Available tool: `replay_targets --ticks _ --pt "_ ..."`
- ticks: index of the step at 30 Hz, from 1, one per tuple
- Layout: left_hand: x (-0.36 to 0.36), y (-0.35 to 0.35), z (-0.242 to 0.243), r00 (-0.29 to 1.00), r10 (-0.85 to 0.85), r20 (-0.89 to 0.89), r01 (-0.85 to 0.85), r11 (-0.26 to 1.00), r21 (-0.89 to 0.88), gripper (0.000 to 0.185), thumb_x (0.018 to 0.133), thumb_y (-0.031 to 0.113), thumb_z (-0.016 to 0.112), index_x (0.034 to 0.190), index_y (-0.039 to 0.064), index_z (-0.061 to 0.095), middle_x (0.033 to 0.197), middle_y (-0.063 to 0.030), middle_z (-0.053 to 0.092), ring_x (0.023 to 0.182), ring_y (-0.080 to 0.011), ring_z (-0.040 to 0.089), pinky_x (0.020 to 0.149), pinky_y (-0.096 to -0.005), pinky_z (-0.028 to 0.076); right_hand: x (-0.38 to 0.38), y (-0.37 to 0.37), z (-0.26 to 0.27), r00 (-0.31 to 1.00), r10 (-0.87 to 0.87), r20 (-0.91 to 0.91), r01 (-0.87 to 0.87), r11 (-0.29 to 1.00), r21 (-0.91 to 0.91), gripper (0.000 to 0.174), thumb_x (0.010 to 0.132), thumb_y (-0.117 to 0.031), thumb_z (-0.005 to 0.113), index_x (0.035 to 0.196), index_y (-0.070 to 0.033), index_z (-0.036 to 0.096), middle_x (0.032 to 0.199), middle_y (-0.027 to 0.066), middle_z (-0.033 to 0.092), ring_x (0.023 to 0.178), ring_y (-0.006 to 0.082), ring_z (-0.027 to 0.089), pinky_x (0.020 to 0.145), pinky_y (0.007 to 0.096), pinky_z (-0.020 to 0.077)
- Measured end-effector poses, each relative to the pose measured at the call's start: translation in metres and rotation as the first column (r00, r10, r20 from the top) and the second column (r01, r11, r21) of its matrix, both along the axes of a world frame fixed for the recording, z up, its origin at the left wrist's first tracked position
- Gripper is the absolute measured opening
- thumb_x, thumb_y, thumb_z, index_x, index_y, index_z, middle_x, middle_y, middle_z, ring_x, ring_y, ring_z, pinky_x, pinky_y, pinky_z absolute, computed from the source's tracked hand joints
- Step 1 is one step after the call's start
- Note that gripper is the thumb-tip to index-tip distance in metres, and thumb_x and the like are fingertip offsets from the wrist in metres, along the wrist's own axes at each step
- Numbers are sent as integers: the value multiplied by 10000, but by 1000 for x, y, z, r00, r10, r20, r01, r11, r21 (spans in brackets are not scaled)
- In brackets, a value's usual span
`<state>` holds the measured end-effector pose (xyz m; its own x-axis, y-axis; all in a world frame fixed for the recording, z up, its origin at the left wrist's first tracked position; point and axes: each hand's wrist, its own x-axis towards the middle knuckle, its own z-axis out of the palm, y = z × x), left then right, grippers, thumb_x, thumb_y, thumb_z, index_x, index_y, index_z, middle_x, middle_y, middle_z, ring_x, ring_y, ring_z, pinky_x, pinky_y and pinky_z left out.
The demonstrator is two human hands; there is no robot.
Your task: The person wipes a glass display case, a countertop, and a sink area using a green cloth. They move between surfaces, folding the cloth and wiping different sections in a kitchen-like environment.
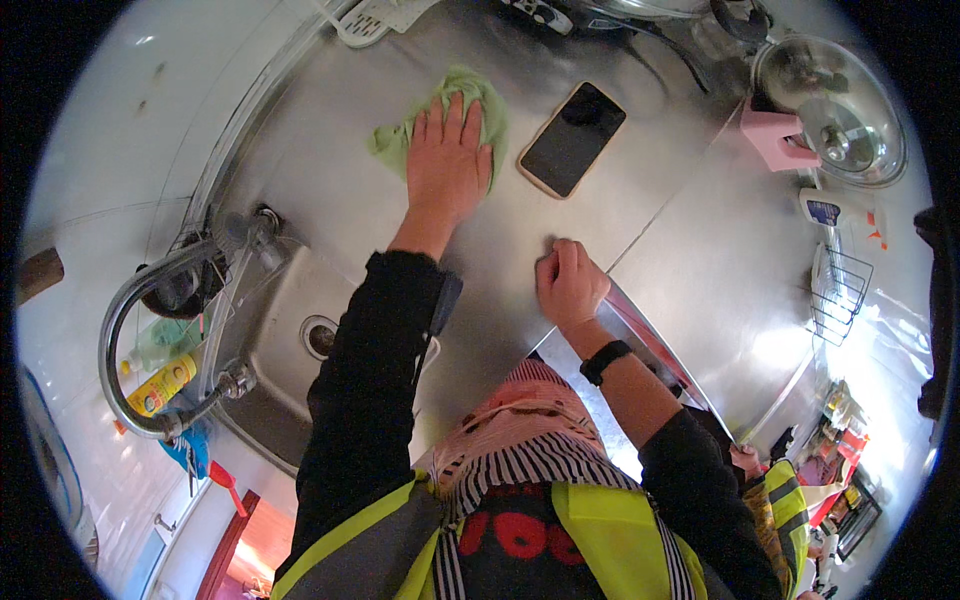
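Observation:
On the stainless steel countertop [495, 247], my left hand [448, 154] lies flat with its fingers slightly apart, pressing on a crumpled green cloth [480, 86]. My right hand [571, 283] rests as a loose fist near the counter's front edge, a black band around its wrist; whether anything is inside the fist cannot be told. Between and beyond the two hands lies a smartphone [574, 140] with a dark screen and a light case, touched by neither hand.
At left, a sink [289, 345] has a curved chrome faucet [120, 330], with a yellow bottle [163, 385] beside it. A glass-lidded pan [840, 112], a pink holder [776, 139], a spray bottle [832, 206] and a wire rack [844, 292] stand at right. Another person's hand [745, 459] is at lower right.

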<state>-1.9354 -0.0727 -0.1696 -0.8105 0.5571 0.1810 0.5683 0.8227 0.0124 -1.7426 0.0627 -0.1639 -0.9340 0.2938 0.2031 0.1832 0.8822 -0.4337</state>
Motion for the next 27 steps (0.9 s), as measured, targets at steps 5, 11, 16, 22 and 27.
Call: replay_targets --ticks 5,11,16,22,27 --pt "93 -34 20 977 -57 204 53 998 25 618 945 321 467 1476 44 316 1523 -181 293 1397 -381 274 1155 -508 207 1 1 -1 998 -10 63 9 1000 20 194 805 -194 633 969 -106 576 868 88 628 664 297 639 536 422 493" --pt "138 -55 31 940 -42 340 50 999 -16 622 946 307 472 1486 53 296 1544 -175 252 1428 -374 219 1174 -505 165 1 1 -2 999 -9 47 9 1000 -1 173 815 -187 624 964 -114 576 864 89 623 665 297 638 537 424 497" --pt "86 -38 19 980 29 196 -21 999 -42 599 970 329 417 1495 72 288 1540 -158 271 1414 -364 244 1166 -499 172 1 1 -4 999 -12 49 13 1000 -9 176 817 -187 623 965 -105 574 865 92 623 663 296 637 534 423 498" --pt "2 -3 2 998 39 49 -41 999 34 579 960 330 435 1471 77 330 1510 -181 315 1376 -387 297 1138 -514 222 1 3 -5 998 3 68 -2 1000 -13 184 798 -165 630 963 -101 582 871 86 628 671 291 638 540 411 497" --pt "-39 34 -5 998 33 -47 -27 993 117 534 946 349 456 1447 173 404 1488 -164 362 1352 -389 335 1117 -521 260 0 2 -2 995 10 101 -6 999 -34 206 794 -178 634 978 -104 577 889 93 624 691 297 643 551 418 504"
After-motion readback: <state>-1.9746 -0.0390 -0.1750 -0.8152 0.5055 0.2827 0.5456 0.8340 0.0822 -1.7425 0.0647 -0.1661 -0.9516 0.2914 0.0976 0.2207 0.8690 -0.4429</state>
